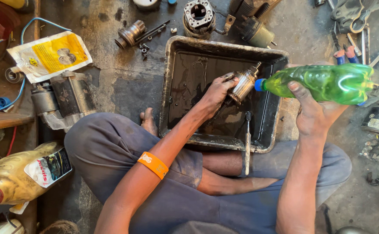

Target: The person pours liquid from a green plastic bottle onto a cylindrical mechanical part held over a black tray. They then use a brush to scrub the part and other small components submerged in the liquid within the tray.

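My left hand [215, 93] grips the heavy, oil-slick metal armature [245, 83] around its middle, while my right hand [312, 108] squeezes the light, soft green bottle [323, 82].

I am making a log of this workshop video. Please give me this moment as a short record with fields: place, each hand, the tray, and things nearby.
Place: dirty workshop floor; person sits cross-legged
Left hand: holds a metal motor rotor over the tray
Right hand: holds a green plastic bottle on its side, its blue neck at the rotor
Tray: black, rectangular, with dark liquid inside
In tray: a brush leaning on the near rim
Wrist: orange band on the left arm
Nearby: motor housing, yellow packet, yellow oil jug, pliers
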